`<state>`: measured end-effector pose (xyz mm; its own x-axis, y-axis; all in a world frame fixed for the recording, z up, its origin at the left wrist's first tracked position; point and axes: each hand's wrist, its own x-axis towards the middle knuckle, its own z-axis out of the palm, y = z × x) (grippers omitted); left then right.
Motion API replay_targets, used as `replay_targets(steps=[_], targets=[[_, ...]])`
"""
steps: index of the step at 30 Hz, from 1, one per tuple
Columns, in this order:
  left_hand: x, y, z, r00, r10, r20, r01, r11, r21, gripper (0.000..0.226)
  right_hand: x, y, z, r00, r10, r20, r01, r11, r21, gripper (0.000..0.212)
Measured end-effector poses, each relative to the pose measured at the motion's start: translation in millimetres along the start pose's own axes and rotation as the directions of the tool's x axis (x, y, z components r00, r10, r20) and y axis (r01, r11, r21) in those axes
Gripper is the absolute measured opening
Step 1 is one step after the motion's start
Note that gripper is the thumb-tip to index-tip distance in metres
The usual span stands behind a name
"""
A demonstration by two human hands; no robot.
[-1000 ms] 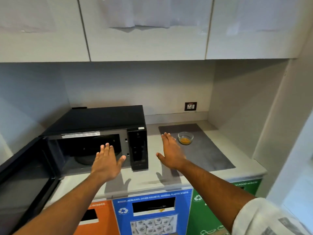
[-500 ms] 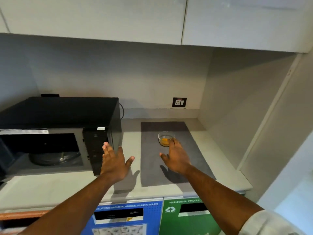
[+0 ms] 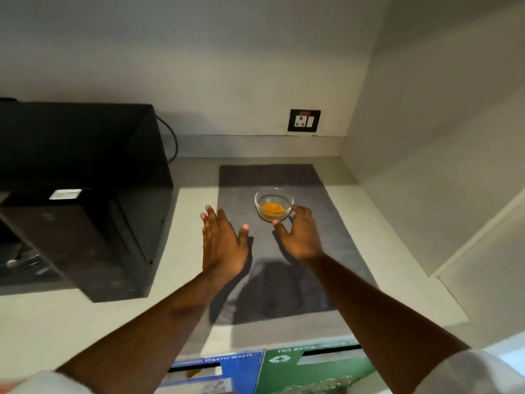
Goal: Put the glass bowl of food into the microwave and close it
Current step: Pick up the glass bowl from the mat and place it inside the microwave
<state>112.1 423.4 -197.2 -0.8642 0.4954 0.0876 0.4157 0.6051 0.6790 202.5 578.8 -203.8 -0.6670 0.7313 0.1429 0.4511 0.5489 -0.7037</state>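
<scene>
Your left hand is spread flat and empty over the grey mat, your right hand is splayed wide at the near rim of the small clear glass bowl of orange food, black microwave to the left.

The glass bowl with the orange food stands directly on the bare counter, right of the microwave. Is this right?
Not quite. In the head view the glass bowl stands on the grey mat, not on the bare counter. It is right of the microwave.
</scene>
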Motion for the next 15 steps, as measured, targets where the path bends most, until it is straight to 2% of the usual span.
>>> replay_targets(steps=[4, 8, 12, 15], targets=[[41.6, 5.1, 22.5, 0.997, -0.055, 0.051, 0.066, 0.965, -0.254, 0.064, 35.0, 15.9, 15.3, 0.997, 0.066, -0.041, -0.059, 0.986, 0.153, 0.048], [87.4, 9.4, 61.1, 0.991, -0.063, 0.121, 0.109, 0.901, -0.42, 0.051, 78.9, 33.0, 41.4, 0.983, 0.178, -0.048, -0.147, 0.912, 0.382, 0.039], [117.9, 14.5, 85.1, 0.994, -0.019, 0.109, 0.075, 0.84, -0.537, 0.046, 107.4, 39.3, 58.8, 0.945, 0.324, -0.039, -0.219, 0.717, 0.661, 0.038], [132.7, 19.7, 97.6, 0.988, -0.049, 0.146, 0.131, 0.766, -0.63, 0.044, 120.6, 42.3, 64.7, 0.924, 0.382, 0.016, -0.241, 0.548, 0.801, 0.034]])
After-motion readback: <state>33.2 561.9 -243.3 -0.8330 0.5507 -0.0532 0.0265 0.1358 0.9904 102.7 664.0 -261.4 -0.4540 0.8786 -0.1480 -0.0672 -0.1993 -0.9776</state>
